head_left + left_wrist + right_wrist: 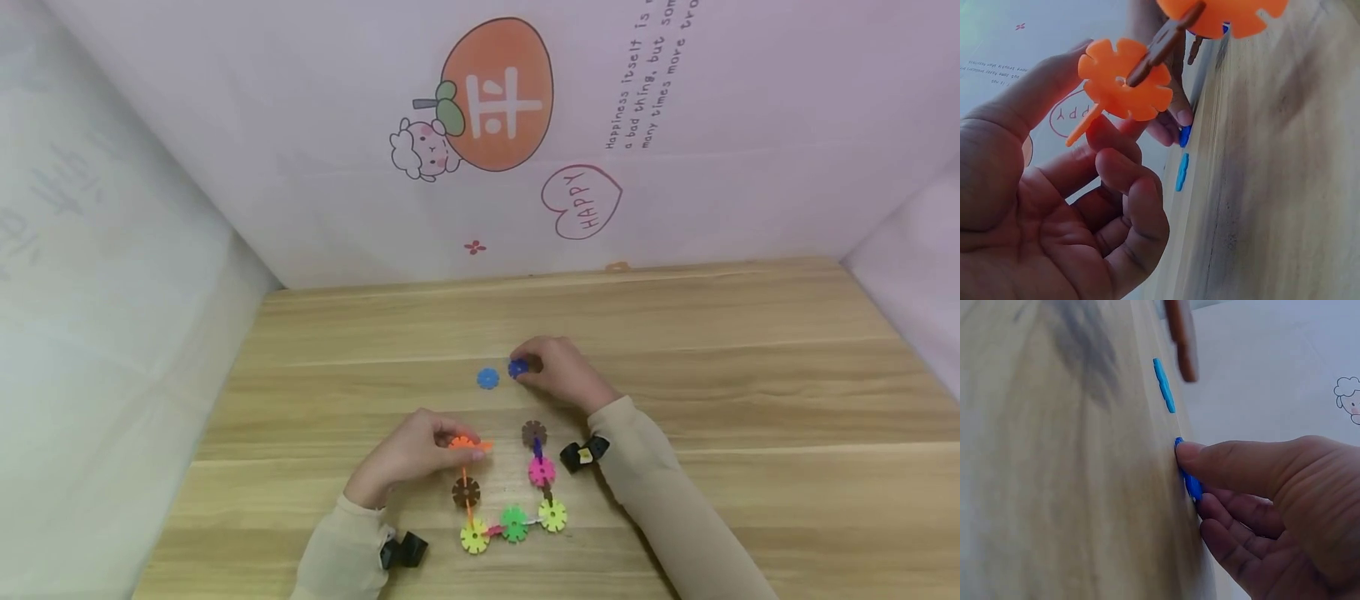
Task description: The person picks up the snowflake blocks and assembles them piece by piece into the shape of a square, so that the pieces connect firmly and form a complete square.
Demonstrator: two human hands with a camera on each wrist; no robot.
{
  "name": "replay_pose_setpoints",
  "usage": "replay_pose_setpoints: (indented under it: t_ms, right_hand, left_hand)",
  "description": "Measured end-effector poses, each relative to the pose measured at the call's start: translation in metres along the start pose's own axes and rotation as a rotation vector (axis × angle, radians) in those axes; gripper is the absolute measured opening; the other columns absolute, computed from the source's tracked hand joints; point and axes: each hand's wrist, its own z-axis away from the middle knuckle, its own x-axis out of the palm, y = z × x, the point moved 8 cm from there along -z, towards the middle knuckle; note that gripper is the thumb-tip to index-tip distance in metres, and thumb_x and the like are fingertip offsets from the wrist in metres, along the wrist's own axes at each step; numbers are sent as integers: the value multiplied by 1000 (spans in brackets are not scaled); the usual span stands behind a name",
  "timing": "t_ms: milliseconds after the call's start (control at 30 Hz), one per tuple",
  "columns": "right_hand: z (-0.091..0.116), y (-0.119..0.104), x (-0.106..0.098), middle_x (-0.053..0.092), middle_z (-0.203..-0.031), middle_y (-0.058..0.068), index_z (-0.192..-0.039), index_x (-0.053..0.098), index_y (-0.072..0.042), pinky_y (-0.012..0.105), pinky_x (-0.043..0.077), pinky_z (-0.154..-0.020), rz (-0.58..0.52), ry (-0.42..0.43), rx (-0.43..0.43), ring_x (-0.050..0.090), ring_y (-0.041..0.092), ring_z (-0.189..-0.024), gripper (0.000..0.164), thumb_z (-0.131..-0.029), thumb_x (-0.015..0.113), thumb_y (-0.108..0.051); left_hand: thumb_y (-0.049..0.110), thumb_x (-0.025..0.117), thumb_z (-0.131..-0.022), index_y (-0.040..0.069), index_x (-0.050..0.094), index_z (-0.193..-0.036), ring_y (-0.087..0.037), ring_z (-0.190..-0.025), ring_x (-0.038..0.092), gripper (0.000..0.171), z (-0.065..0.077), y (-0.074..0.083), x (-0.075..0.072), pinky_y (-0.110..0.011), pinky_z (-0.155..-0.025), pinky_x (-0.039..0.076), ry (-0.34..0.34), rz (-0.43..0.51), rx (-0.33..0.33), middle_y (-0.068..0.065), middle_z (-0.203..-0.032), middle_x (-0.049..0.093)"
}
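Nearest the camera, the left hand [408, 454] pinches an orange disc [465, 444] at one end of a U-shaped chain of discs [514, 522] on the desk [750, 375]. Farther off, the right hand [558, 371] pinches a dark blue disc [517, 368], just beside a lighter blue disc [488, 378].

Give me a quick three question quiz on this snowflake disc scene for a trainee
1. True or false: the right hand pinches a dark blue disc lying on the wooden table.
2. What colour is the disc that the left hand holds at the top of the chain? A green, B orange, C pink.
3. Fill in: the loose light blue disc lies to the ______ of the dark blue one in the head view.

Key: 1 true; 2 B, the orange disc; 3 left.
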Motion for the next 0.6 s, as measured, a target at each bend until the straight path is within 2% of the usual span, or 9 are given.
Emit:
replay_pose_setpoints:
  t_ms: [200,300,400,600]
  right_hand:
    - [4,2,-2,70,-107,12,-115,69,-2,38,57,-83,-6,-9,8,65,23,-93,37,-82,80,-13]
    - [8,4,-4,70,-102,10,-113,71,-3,35,57,-80,-5,-13,22,64,20,-89,36,-81,81,-15]
    - [12,7,-6,70,-95,6,-108,72,-5,32,55,-76,-12,-16,25,62,15,-83,31,-81,81,-16]
    - [23,11,-10,68,-85,-2,-96,73,-12,29,53,-73,-42,-9,7,61,11,-78,14,-84,78,-15]
  left_hand:
    - [32,76,-87,15,76,-103,-12,-81,56,24,2,5,1,-25,-71,49,-34,5,40,1,-101,73]
    - [32,76,-87,18,76,-104,-13,-78,52,22,3,7,3,-25,-69,46,-44,16,43,2,-102,72]
    - [32,75,-88,20,75,-105,-14,-76,49,21,4,9,4,-26,-68,44,-50,32,44,2,-104,71]
    - [31,75,-88,18,74,-108,-13,-79,54,24,5,10,10,-29,-71,45,-44,57,47,1,-110,72]
